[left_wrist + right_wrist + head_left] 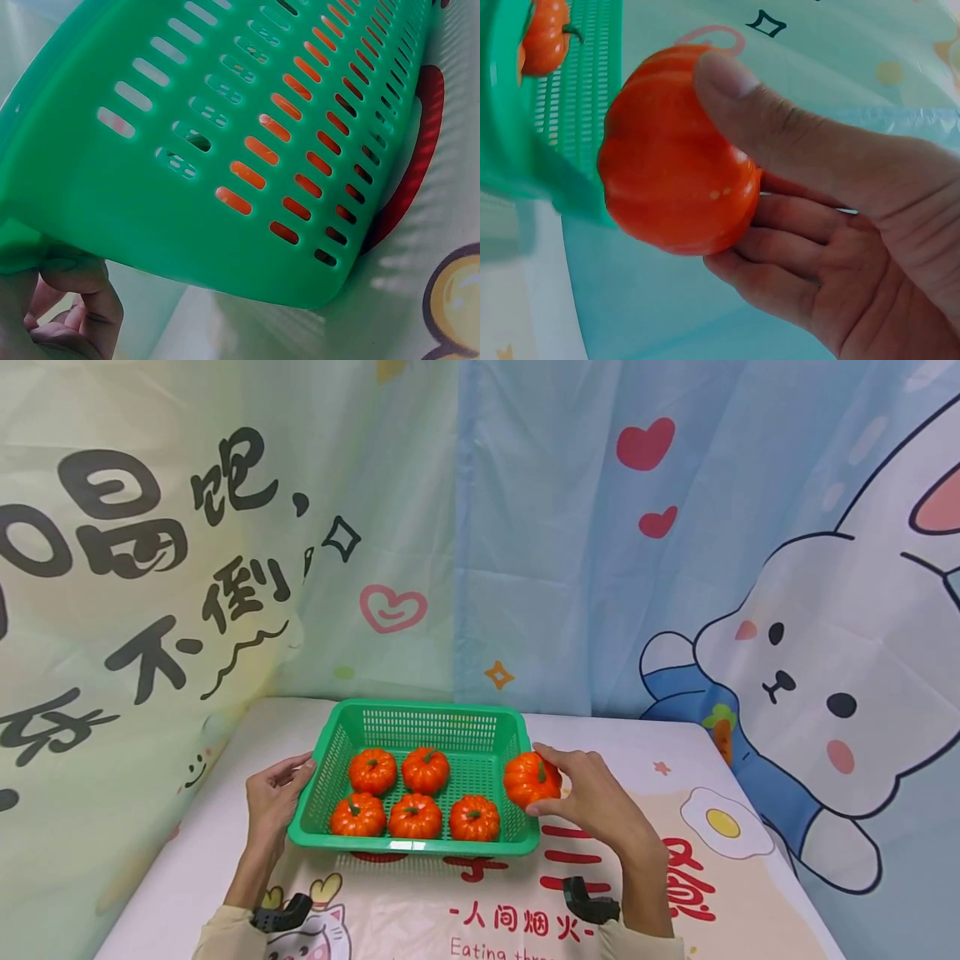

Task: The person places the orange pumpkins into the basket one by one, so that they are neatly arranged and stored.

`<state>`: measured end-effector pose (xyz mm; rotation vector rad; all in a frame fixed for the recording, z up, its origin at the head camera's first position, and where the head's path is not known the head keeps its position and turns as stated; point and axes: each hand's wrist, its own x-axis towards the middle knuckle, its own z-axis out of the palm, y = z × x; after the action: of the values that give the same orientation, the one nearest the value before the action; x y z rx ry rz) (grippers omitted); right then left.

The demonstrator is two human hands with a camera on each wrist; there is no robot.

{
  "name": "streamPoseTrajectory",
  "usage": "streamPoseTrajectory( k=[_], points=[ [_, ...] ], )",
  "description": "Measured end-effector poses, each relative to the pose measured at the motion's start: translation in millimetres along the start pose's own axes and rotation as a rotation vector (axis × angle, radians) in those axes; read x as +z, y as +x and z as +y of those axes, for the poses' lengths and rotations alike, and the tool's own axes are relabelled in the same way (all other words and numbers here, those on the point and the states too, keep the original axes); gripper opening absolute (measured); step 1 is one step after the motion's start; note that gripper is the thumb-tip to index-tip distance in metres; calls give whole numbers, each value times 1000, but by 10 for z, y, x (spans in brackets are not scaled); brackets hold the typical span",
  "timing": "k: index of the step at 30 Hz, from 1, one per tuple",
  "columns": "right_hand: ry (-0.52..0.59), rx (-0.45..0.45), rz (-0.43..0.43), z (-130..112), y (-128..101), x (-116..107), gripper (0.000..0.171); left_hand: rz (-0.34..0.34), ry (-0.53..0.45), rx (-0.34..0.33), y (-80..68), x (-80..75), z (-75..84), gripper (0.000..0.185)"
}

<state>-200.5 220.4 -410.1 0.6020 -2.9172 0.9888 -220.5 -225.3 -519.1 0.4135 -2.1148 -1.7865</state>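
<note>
Basket (420,727) on the worktop (225,827), five pumpkins (414,816) inside, left-hand fingers (296,770) at its left rim, sixth pumpkin (531,779) between right-hand fingers (551,758) over its right rim

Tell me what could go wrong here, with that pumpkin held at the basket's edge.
The held pumpkin sits over the green basket rim, gripped by the right hand; it might catch the rim and roll off onto the table. Five pumpkins already fill most of the floor, so it could knock them. The left hand grips only one edge, so the basket could tip.
</note>
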Motion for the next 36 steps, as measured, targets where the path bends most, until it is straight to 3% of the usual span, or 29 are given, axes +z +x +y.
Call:
streamPoseTrajectory(
  k=[7,18,36],
  points=[
    [24,-43,-36,-89,147,58,84,-3,-6,13,10,6,4,36],
    [-1,3,-66,-129,329,201,85,7,-3,6,-15,-19,-14,35],
    [-41,-108,-92,-91,704,339,84,5,19,15,3,5,-22,35]
  ],
)
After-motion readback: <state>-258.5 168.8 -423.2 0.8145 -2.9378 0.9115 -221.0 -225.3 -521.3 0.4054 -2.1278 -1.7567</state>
